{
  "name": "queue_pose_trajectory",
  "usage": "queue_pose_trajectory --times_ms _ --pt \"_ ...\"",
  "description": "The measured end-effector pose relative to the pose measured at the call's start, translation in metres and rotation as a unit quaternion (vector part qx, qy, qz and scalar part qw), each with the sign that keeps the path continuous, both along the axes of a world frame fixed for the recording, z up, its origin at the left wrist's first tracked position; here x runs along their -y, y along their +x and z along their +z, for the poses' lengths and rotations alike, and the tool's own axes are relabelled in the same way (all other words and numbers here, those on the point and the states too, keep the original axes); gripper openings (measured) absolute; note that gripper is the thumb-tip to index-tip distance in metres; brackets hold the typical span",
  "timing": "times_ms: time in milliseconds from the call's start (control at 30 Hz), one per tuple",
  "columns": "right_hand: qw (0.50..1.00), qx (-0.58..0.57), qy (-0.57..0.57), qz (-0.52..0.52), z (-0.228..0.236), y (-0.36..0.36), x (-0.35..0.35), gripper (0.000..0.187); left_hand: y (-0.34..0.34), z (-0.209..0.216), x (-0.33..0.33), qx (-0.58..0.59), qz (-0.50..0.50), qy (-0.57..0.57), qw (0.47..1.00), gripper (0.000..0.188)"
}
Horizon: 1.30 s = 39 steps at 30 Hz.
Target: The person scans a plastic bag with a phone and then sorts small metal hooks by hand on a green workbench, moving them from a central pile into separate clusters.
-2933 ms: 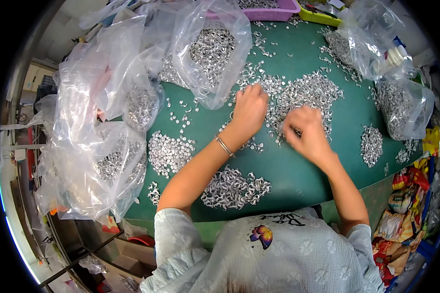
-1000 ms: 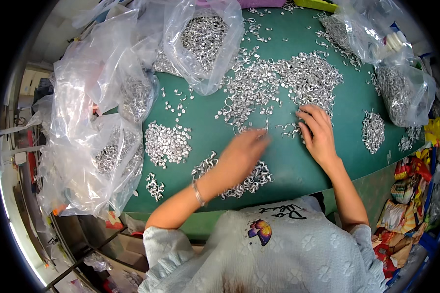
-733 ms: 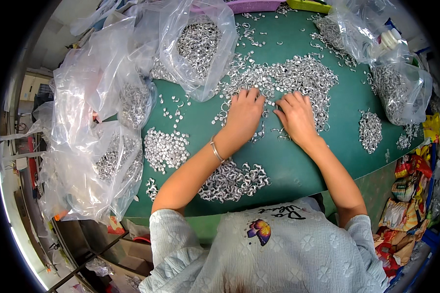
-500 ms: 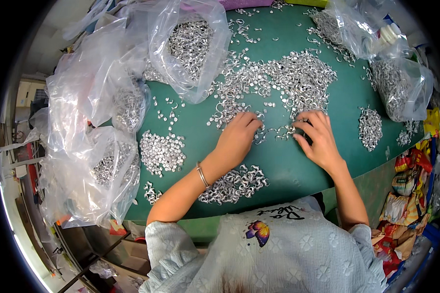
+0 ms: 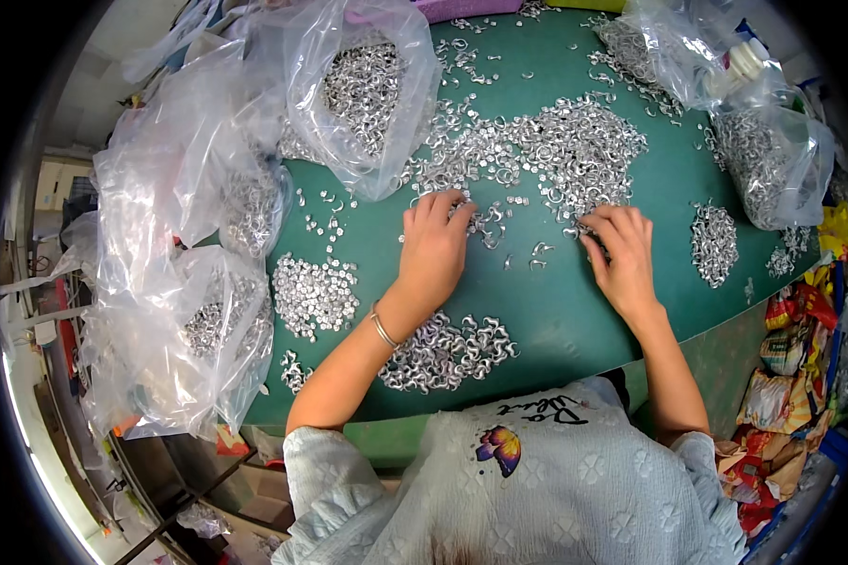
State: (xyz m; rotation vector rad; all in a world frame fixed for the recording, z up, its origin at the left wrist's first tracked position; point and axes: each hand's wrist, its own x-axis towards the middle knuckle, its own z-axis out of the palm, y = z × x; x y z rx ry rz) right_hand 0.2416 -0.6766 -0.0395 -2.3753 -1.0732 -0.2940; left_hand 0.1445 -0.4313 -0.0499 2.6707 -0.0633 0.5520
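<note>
My left hand [image 5: 434,243], with a silver bangle on its wrist, reaches to the near left edge of a spread of small silvery metal parts [image 5: 462,158]. Its fingers are curled together among the parts, and whatever is in them is hidden. At the near edge of the denser heap of metal parts [image 5: 579,151] rests my right hand [image 5: 624,252]. Its fingers are bent, with a gap between thumb and forefinger, and nothing shows in it. A few loose curved pieces [image 5: 540,254] lie on the green table between the hands.
Near my left forearm lie a pile of wavy metal pieces [image 5: 448,353] and a pile of small round pieces [image 5: 315,295]. Clear plastic bags of parts [image 5: 363,94] crowd the left and far side. Another filled bag [image 5: 758,169] and a small pile [image 5: 714,245] are at right.
My left hand has moved left and slightly away from me. My right hand has shifted slightly right. Some loose pieces between them have moved.
</note>
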Motion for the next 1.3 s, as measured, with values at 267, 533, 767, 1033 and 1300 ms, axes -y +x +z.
queue_pose_trajectory --times_ms 267,533,767,1033,1300 --pt "0.998 0.023 -0.049 0.025 -0.006 -0.002 -0.005 0.022 -0.020 0.000 0.050 -0.102 -0.195 0.072 0.973 0.041" --pt "0.989 -0.047 -0.049 0.134 -0.006 -0.071 -0.012 0.025 -0.021 -0.001 0.017 -0.051 -0.029 0.052 0.997 0.037" --pt "0.994 0.026 0.076 -0.076 0.001 0.015 -0.024 0.047 0.034 0.008 0.030 -0.041 -0.009 -0.043 0.998 0.047" --pt "0.998 -0.019 0.005 -0.064 -0.022 0.035 -0.042 0.047 0.132 -0.011 0.035 -0.097 -0.121 -0.061 0.986 0.057" --pt "0.983 -0.081 -0.035 0.161 -0.007 -0.009 -0.018 0.043 0.061 -0.004 0.027 -0.036 -0.243 -0.085 0.966 0.050"
